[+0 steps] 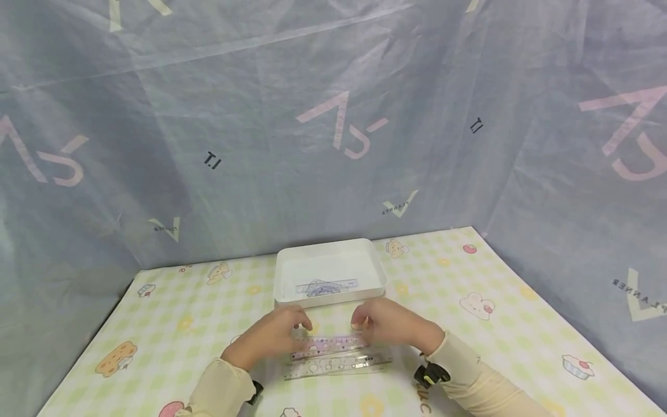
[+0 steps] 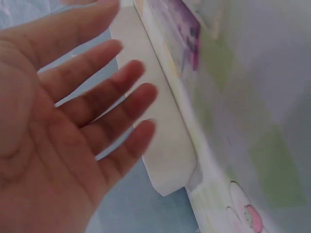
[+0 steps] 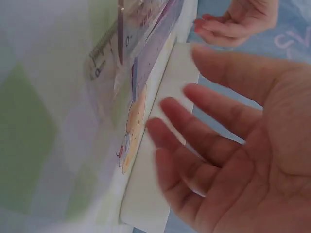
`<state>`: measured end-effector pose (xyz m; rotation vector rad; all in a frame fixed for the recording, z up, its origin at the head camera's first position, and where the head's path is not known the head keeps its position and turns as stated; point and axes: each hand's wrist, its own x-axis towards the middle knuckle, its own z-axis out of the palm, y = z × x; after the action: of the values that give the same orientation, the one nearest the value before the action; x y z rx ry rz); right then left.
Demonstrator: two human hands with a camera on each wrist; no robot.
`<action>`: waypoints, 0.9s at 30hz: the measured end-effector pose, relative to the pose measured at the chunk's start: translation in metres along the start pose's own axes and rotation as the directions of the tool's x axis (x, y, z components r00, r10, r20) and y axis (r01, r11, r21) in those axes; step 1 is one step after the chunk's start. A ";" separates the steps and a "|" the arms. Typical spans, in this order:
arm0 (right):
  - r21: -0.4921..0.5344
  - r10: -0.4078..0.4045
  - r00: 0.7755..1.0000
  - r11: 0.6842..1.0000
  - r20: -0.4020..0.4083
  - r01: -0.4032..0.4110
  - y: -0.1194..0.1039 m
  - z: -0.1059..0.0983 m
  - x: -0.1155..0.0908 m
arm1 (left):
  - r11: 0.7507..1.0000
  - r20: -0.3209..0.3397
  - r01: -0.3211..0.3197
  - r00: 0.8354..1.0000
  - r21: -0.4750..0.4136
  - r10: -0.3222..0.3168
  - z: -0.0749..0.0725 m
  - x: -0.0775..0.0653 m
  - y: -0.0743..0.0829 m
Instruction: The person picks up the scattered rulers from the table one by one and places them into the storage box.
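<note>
A see-through purple ruler (image 1: 329,345) lies on the table in front of the tray, and clear rulers (image 1: 324,366) lie just nearer to me, partly overlapping it. My left hand (image 1: 276,333) is by the purple ruler's left end, and my right hand (image 1: 388,323) is by its right end. In the left wrist view the left hand (image 2: 82,107) has its fingers spread and slightly bent, with nothing in them. The right wrist view shows the right hand (image 3: 228,141) likewise loosely bent and holding nothing, apart from the rulers.
Behind the hands stands a shallow white tray (image 1: 328,255). Inside it lie a blue-marked clear ruler (image 1: 345,284) and blue-marked pieces (image 1: 316,289), overlapping. A checked, cartoon-printed cloth (image 1: 203,324) covers the table. Grey-blue fabric (image 1: 260,145) hangs behind and at the sides.
</note>
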<state>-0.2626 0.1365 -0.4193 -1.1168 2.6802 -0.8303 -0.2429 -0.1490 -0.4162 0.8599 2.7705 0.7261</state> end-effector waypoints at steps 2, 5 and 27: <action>0.025 0.015 0.999 1.000 0.043 -0.016 0.001 0.001 -0.001 | 1.000 0.043 0.014 0.999 -0.018 -0.013 0.001 -0.001 -0.003; 0.034 0.027 0.996 0.999 0.082 -0.030 0.003 0.003 0.000 | 1.000 0.073 0.012 0.997 -0.023 -0.010 0.004 -0.002 -0.007; 0.013 0.015 0.993 1.000 0.120 -0.017 0.012 0.009 0.000 | 0.999 0.051 -0.043 0.998 0.023 0.041 0.013 0.001 -0.005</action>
<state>-0.2668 0.1396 -0.4336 -1.1035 2.5780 -0.7522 -0.2420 -0.1467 -0.4297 0.9306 2.7297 0.6698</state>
